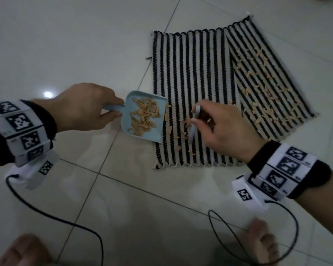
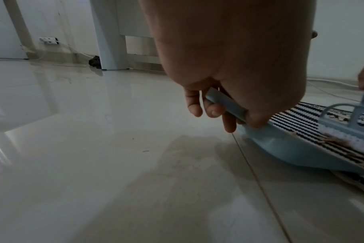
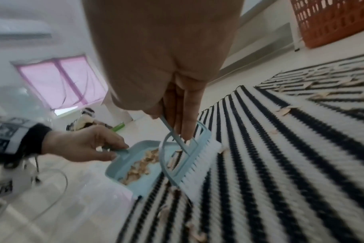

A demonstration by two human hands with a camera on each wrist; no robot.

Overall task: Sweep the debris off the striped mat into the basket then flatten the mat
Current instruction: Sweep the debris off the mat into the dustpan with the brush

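Progress, head view: striped mat (image 1: 190,96) lies on the tiled floor (image 1: 65,45) with its right part folded over at an angle, not yet flattened. Debris (image 1: 261,89) is scattered thickly across the fold; a few bits sit near the dustpan (image 1: 144,116), which already holds a heap. Judged roughly a third done; nothing tipped into the basket as far as can be told.

Left wrist view: left hand (image 2: 229,65) curls round the dustpan handle (thumb on top), pan lip resting on the mat edge.

Right wrist view: right hand (image 3: 166,65) pinches the brush (image 3: 189,166) by its thin handle, bristles down on the mat just beside the pan. Basket (image 3: 330,21), orange, stands well apart beyond the mat.
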